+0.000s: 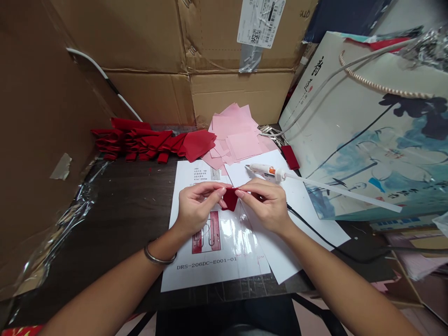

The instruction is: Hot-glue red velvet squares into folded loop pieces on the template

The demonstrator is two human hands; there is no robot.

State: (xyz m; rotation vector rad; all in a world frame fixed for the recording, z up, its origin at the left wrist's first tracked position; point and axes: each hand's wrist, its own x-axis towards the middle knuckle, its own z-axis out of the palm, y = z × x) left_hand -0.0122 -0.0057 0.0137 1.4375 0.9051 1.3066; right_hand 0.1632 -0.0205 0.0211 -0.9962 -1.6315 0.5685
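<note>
A small dark red fabric piece [230,199] is pinched between both hands over a printed white sheet [224,273]. My left hand [200,204] grips its left upper edge with thumb and fingertips; a metal bangle circles that wrist. My right hand [265,201] closes thumb and finger on the opposite upper corner. Just beyond the right hand, a white glue gun [262,169] with a long pale glue stick lies on a second white sheet [313,228].
Folded red fabric pieces [140,140] line the back left. Pink squares [241,133] are piled at the back centre, with metal clips [275,135] beside them. Cardboard [241,91] stands behind, a large patterned bag [367,140] at right. A black cable [315,232] crosses the right sheet.
</note>
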